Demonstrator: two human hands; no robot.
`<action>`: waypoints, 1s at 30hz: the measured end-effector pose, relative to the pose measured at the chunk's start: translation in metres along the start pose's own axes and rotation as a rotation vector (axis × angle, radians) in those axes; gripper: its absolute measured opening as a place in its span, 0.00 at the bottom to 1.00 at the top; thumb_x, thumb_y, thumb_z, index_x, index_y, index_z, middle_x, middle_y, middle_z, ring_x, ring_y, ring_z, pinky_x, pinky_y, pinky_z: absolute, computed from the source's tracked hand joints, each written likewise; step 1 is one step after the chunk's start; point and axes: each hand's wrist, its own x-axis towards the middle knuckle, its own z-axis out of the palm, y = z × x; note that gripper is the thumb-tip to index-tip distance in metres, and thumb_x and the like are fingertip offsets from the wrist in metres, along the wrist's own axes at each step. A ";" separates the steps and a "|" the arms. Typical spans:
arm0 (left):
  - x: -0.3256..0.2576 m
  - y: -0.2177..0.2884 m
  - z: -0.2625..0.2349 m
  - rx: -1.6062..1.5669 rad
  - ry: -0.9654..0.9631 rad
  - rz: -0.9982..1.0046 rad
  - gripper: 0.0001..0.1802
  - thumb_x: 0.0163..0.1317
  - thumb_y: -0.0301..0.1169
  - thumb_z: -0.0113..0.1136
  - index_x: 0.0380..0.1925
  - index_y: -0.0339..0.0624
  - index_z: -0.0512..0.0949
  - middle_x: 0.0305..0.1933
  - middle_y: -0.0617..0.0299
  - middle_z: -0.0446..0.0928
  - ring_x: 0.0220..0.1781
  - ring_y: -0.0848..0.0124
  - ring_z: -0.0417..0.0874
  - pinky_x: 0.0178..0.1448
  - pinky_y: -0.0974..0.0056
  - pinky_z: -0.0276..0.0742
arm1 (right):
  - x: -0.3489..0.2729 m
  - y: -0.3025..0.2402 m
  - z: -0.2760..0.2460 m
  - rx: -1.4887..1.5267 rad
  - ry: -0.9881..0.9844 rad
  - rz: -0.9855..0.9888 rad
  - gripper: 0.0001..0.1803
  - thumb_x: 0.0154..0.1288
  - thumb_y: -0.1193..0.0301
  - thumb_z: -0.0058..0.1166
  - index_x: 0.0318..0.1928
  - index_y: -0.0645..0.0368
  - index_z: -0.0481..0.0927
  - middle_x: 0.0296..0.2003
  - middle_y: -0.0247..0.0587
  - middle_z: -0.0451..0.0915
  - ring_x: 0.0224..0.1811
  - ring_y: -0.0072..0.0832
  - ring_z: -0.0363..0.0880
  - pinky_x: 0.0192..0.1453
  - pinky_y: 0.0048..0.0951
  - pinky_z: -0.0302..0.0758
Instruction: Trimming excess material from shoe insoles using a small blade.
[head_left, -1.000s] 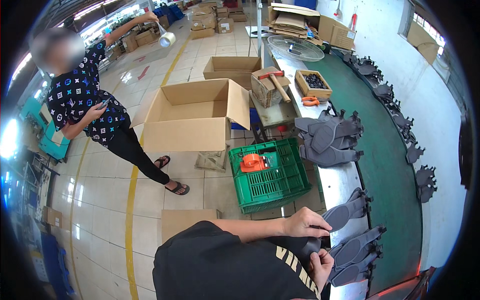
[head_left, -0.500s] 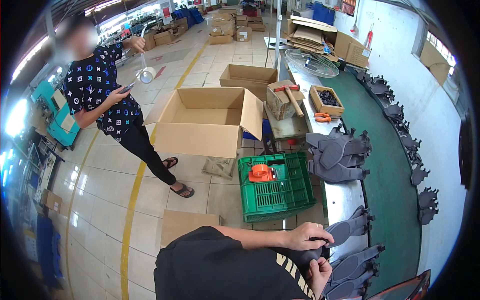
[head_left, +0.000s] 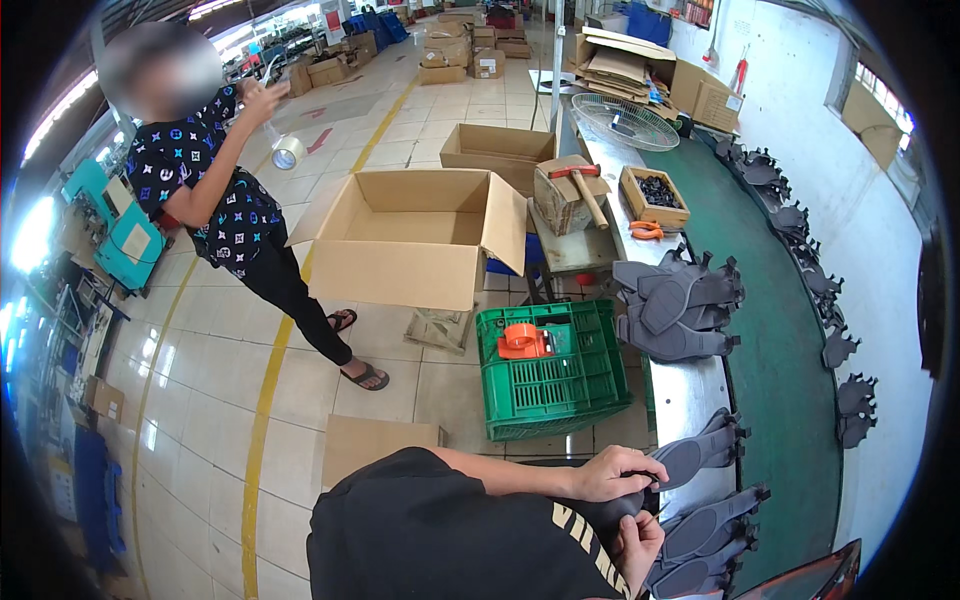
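head view: left hand (head_left: pixel 618 472) grip curled over dark grey blade (head_left: pixel 622 508), right hand (head_left: pixel 634 545) clasped under it — held close at worktop (head_left: pixel 690 395) edge, more blades (head_left: pixel 705 530) fanned beside, within reach.

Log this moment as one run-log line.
left hand: gripping grey fan blade | right hand: holding blade from below | nearby: green crate, open cardboard box

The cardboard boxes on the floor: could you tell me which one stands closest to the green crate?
The large open box, flaps spread, just left of the green crate.
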 end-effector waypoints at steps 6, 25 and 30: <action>-0.002 0.004 -0.001 -0.026 0.021 -0.013 0.15 0.59 0.26 0.53 0.44 0.37 0.83 0.37 0.58 0.85 0.41 0.66 0.83 0.50 0.63 0.75 | 0.000 0.002 -0.003 -0.025 -0.023 0.011 0.09 0.67 0.73 0.58 0.30 0.58 0.74 0.16 0.25 0.70 0.12 0.11 0.60 0.17 0.15 0.54; -0.001 0.000 0.003 -0.117 -0.033 -0.062 0.16 0.66 0.25 0.51 0.51 0.34 0.79 0.42 0.54 0.83 0.46 0.67 0.82 0.55 0.65 0.74 | -0.006 -0.008 0.005 -0.071 0.044 0.017 0.09 0.66 0.74 0.58 0.29 0.58 0.73 0.15 0.24 0.70 0.12 0.11 0.61 0.16 0.14 0.54; 0.008 -0.007 -0.003 -0.173 -0.174 -0.119 0.17 0.68 0.27 0.48 0.53 0.33 0.78 0.49 0.52 0.82 0.51 0.66 0.82 0.57 0.63 0.74 | -0.017 -0.013 0.016 -0.034 0.066 -0.004 0.07 0.60 0.82 0.58 0.31 0.59 0.75 0.21 0.25 0.74 0.17 0.11 0.67 0.22 0.15 0.61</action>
